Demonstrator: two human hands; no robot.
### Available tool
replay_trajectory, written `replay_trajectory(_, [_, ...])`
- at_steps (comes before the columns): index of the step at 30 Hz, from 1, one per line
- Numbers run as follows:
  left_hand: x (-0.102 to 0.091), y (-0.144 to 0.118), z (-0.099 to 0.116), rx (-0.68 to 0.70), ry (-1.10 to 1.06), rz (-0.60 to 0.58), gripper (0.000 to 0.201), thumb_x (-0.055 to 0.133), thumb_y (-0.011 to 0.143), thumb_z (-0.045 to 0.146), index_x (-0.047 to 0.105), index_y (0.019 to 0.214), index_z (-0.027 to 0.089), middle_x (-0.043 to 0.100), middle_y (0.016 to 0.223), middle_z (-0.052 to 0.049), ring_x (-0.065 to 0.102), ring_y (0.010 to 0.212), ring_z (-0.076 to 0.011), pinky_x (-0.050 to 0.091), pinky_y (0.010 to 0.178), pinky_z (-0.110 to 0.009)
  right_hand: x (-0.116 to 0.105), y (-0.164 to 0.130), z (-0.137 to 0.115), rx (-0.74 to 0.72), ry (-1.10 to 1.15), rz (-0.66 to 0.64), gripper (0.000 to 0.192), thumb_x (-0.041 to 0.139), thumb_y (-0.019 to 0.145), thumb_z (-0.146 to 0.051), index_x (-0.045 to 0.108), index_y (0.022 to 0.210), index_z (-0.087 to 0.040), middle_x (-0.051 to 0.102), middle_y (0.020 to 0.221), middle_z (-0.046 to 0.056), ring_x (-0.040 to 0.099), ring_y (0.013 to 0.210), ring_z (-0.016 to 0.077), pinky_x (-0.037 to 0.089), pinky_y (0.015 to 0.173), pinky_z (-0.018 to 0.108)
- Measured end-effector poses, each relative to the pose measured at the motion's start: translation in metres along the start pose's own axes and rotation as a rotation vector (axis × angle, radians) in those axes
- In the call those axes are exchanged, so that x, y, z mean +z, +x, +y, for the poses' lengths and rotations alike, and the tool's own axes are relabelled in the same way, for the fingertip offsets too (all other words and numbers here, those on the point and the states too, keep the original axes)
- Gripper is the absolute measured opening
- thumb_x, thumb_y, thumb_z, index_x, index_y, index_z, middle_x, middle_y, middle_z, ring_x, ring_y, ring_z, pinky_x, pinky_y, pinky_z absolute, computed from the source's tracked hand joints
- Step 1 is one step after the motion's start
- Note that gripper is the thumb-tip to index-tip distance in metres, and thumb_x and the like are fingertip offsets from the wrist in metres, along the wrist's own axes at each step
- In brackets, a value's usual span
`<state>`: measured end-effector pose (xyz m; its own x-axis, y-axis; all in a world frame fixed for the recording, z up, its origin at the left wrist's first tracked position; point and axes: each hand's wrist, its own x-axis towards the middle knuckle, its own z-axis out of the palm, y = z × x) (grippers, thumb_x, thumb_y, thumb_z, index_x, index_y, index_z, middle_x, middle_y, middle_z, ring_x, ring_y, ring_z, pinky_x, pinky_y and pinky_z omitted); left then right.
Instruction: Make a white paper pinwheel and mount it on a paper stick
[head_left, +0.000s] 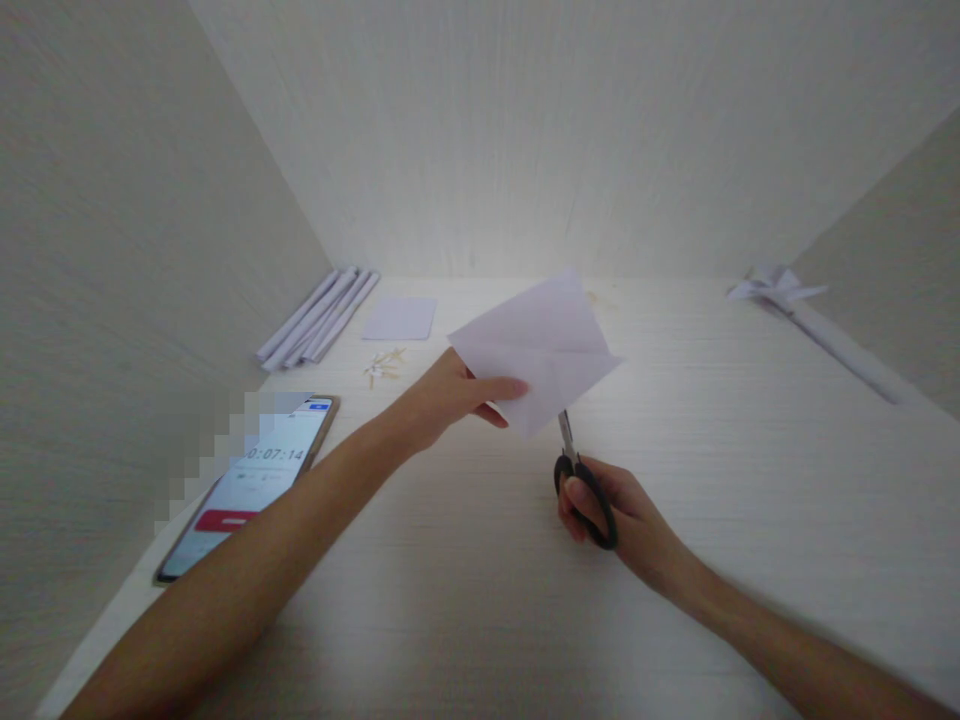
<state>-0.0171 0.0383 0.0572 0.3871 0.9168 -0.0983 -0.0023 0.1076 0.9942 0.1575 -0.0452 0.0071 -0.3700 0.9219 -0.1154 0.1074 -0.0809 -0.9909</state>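
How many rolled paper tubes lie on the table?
About 5: roughly four side by side in a bundle at the far left by the wall, one long tube at the far right. The bundle's exact count is unclear.

Only readable text is on the phone [251, 483], lying on the bench [480, 600] at left. Its screen shows a timer w/ digits approx. "0:07:14"; the first part is cut off by a pixelated patch, so can't confirm leading chars. Below the digits there's a red bar, any label too small to read. Small blue mark at top of screen, illegible.
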Motion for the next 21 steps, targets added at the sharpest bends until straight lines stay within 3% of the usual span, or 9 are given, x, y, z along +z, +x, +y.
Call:
replay_trajectory(5, [-0.001,0.004,0.001,0.075,-0.078,0.228,0.03,0.065,0.06,0.022,0.06,0.088,0.014,0.065,0.081,-0.005,0.061,0.062,-0.012,0.049,0.045,-0.017,-0.003,-0.001,0.003,0.012,0.016,0.004,0.04,0.04,0.08,-0.051,0.044,0.061,-0.016,0.042,0.053,-0.002,0.035,0.046,0.0067,0.024,0.042,0.022])
replay_trajectory(8, [0.001,0.005,0.002,0.083,-0.107,0.297,0.028,0.064,0.06,0.023,0.06,0.087,0.014,0.065,0.082,-0.004,0.061,0.061,-0.011,0.049,0.046,-0.017,-0.002,-0.003,0.002,0.023,0.011,-0.021,0.037,0.04,0.08,-0.051,0.044,0.065,-0.017,0.043,0.056,-0.002,0.034,0.046,0.0066,0.024,0.042,0.022])
replay_trajectory(16, [0.006,0.002,-0.001,0.088,-0.132,0.285,0.038,0.064,0.061,0.025,0.057,0.097,0.016,0.066,0.084,-0.004,0.062,0.063,-0.0119,0.05,0.047,-0.017,0.003,-0.004,-0.01,0.044,-0.095,-0.063,0.04,0.039,0.078,-0.054,0.041,0.063,-0.017,0.039,0.056,-0.003,0.035,0.052,0.0087,0.028,0.046,0.022])
replay_trajectory(21, [0.007,0.002,-0.004,0.077,-0.148,0.26,0.035,0.064,0.061,0.026,0.058,0.093,0.015,0.067,0.083,-0.005,0.062,0.061,-0.012,0.05,0.048,-0.018,0.005,-0.005,-0.012,0.054,-0.103,-0.072,0.038,0.041,0.079,-0.051,0.04,0.061,-0.017,0.039,0.056,-0.003,0.035,0.052,0.0084,0.028,0.046,0.022])
